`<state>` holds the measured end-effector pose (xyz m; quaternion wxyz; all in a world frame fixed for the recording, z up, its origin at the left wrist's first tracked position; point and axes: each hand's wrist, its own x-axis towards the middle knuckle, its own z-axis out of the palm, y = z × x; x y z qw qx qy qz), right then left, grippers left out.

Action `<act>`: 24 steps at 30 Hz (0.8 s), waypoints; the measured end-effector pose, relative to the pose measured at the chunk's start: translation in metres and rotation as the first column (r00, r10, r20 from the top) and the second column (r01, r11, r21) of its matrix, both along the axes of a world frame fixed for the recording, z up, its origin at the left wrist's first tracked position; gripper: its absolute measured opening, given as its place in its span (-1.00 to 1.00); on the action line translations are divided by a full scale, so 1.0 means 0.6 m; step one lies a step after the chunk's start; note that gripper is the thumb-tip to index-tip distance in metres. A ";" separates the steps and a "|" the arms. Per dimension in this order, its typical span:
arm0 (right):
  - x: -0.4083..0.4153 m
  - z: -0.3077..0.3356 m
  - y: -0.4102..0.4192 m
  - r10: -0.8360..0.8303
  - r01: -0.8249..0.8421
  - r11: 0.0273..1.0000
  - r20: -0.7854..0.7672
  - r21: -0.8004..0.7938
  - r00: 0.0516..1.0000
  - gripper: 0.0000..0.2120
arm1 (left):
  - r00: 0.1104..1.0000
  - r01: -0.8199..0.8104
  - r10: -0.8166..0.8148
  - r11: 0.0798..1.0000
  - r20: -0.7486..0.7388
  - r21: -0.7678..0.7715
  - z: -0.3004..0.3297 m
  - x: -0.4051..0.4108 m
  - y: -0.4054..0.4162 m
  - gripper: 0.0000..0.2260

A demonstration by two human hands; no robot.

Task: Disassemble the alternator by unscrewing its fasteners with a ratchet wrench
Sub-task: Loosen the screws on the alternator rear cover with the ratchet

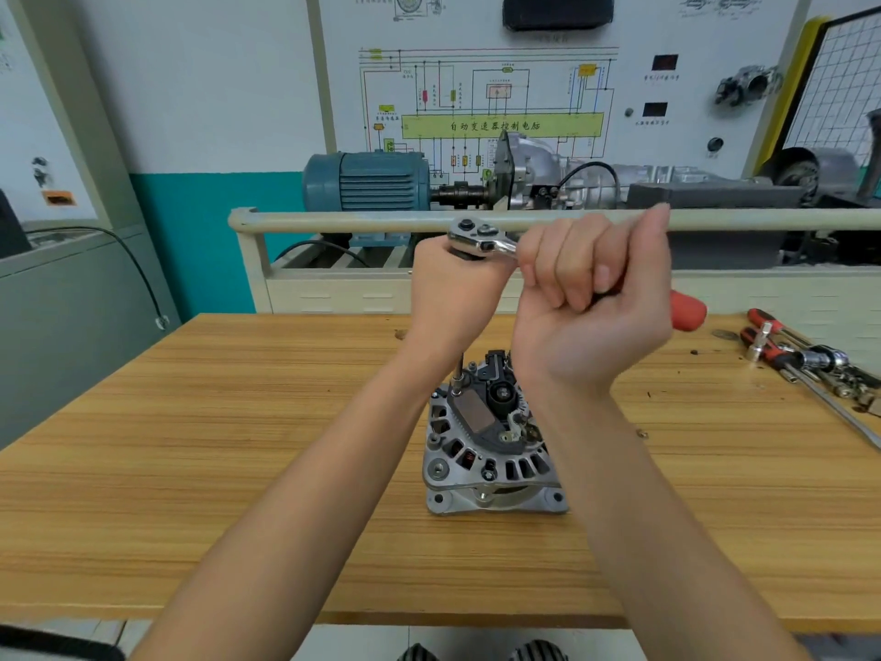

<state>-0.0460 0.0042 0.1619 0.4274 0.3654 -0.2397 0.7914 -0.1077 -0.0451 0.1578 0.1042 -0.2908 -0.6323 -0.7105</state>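
Observation:
The silver alternator stands on the wooden table, its black rear cover facing up. A thin extension bar rises from a fastener at its top left edge. My left hand grips the upper part of that bar, just under the chrome ratchet head. My right hand is curled round the ratchet's handle, whose red end sticks out to the right. Both hands are raised well above the alternator.
Red-handled pliers, sockets and a long screwdriver lie at the table's right edge. Behind the table runs a pale rail, with a blue motor and a gearbox on a training stand.

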 end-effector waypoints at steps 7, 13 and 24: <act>-0.034 0.052 0.063 0.434 -0.412 0.901 0.312 -0.135 0.845 -0.43 | 0.929 0.358 -0.369 0.908 -0.014 -0.218 0.013 -0.022 -0.043 -0.69; -0.080 0.071 0.085 0.809 -0.752 0.579 0.338 -0.315 0.481 -0.40 | 0.788 0.615 -0.603 0.755 0.127 -0.226 0.019 -0.022 -0.039 -0.62; -0.002 0.001 -0.020 -0.045 0.044 0.999 -0.054 -0.028 0.998 -0.55 | 0.996 -0.090 0.089 0.990 0.013 0.110 -0.007 0.002 0.005 -0.61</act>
